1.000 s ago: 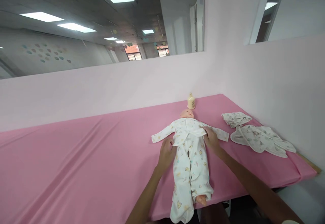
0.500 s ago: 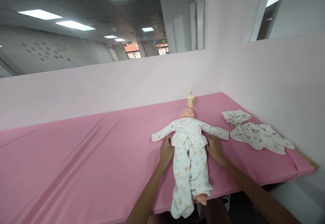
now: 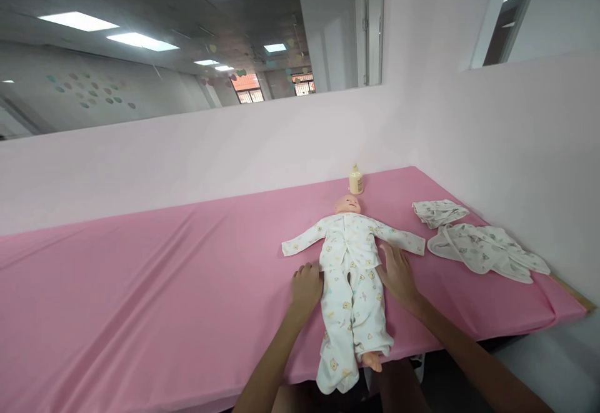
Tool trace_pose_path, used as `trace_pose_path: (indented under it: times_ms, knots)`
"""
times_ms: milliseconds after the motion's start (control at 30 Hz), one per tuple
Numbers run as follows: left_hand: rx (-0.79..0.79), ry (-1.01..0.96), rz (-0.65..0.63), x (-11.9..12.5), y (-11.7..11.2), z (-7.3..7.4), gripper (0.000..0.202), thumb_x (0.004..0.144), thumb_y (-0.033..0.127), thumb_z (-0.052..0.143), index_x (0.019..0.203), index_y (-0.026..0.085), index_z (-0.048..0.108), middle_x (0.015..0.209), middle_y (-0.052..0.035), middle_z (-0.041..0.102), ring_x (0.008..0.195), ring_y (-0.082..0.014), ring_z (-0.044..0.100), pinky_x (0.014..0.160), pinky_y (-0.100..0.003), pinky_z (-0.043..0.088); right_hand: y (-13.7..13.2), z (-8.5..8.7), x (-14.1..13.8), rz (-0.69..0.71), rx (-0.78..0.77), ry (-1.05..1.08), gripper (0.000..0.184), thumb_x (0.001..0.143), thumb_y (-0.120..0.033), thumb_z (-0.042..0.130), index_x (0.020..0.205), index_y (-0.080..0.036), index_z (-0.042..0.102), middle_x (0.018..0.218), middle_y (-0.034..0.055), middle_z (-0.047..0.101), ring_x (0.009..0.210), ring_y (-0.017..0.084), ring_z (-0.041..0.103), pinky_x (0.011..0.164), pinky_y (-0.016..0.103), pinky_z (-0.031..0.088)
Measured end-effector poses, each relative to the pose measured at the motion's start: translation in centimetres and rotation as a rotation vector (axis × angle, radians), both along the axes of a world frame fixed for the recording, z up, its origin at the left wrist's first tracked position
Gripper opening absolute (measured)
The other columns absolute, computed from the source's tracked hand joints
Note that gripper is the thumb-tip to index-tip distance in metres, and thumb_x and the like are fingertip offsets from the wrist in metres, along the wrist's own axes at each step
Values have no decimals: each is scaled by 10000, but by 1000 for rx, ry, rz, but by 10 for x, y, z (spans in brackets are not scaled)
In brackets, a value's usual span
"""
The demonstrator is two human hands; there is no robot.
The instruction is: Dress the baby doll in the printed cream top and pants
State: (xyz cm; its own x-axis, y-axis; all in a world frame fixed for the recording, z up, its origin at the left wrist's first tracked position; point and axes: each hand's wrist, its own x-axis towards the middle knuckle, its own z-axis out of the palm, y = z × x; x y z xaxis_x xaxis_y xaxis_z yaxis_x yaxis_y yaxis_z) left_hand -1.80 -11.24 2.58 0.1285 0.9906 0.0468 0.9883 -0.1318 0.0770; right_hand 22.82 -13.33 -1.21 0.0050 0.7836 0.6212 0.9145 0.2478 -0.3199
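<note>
A baby doll [image 3: 347,205] lies on its back, its arms spread in a long-sleeved white patterned top [image 3: 345,238]. Matching trousers [image 3: 368,313] cover its legs, and one bare foot pokes out of a trouser leg; the other foot is hidden. My left hand [image 3: 307,285] rests beside the waist on the left, fingers loosely bent, with no cloth visibly pinched. On the opposite side, my right hand [image 3: 398,275] lies with fingers apart, its thumb by the trouser waist just under the top's hem.
A pale yellow pump bottle [image 3: 355,182] stands behind the doll's head. Folded patterned cloth [image 3: 439,212] and a loosely spread white garment [image 3: 485,250] lie to the right. The pink-covered table [image 3: 140,300] meets walls at the back and right.
My left hand has come down from the top's hem to beside the trouser waist. My right hand's fingers have spread. The top's hem lies flatter, and the view has shifted slightly.
</note>
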Motion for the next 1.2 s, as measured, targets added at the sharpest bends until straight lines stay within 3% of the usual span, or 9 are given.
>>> trace_pose_path:
  times_ms: [67,133,233,400,500,633,833,967,1200]
  knots:
    - [131,-57,-50,4,0,4,303,868,94,388,1097,168,573,1001,-95,650,901,-221,601,743,-317,424,2,11,-7,43,56,-29,315,862,-145,460,1163,-154,554,1100,119,587,1030,249,519,872,363,405]
    - [234,-129,-136,9,2,8,287,879,110,404,1103,188,566,996,-77,647,913,-212,596,765,-311,429,4,21,-16,113,55,-80,244,874,-130,458,1063,-187,601,1022,91,603,942,225,529,842,348,397]
    - [294,-207,-249,19,6,14,208,888,114,417,990,188,583,899,-51,650,853,-201,597,743,-303,432,10,33,-32,156,23,-78,164,892,-135,465,860,-196,614,867,53,614,817,195,526,784,324,383]
    - [376,-219,-366,33,2,16,188,908,107,410,860,183,575,847,-43,639,779,-190,574,682,-296,419,10,36,-54,157,5,28,172,895,-100,456,821,-181,589,815,39,607,790,179,530,769,306,379]
    - [394,-126,-449,35,-4,13,170,869,70,458,803,177,573,830,-49,620,779,-201,554,682,-306,415,2,29,-57,240,-32,-106,188,892,-85,459,784,-184,576,806,37,597,796,191,518,744,322,374]
    - [384,-33,-521,32,-12,12,178,866,54,455,869,171,590,848,-53,605,786,-207,539,695,-321,419,-8,25,-55,294,-74,-208,180,910,-123,461,788,-184,579,822,41,593,831,203,517,774,347,382]
    - [316,-49,-587,27,-27,24,213,892,74,426,924,176,610,895,-57,603,804,-204,541,722,-339,436,-8,42,-53,315,-129,53,190,932,-164,425,883,-200,605,876,37,612,846,174,550,791,317,410]
    - [213,-206,-598,24,-25,40,227,945,177,394,1004,210,610,924,-41,623,855,-194,570,775,-344,448,23,58,-49,179,-207,231,228,899,-183,421,1039,-191,601,958,57,627,899,186,568,794,303,421]
    - [107,-343,-344,36,4,50,250,935,198,377,1019,205,612,1001,-46,657,919,-201,590,785,-331,445,111,75,-64,-25,-432,254,328,850,-324,500,1111,-147,590,1189,146,585,1086,263,537,903,347,398]
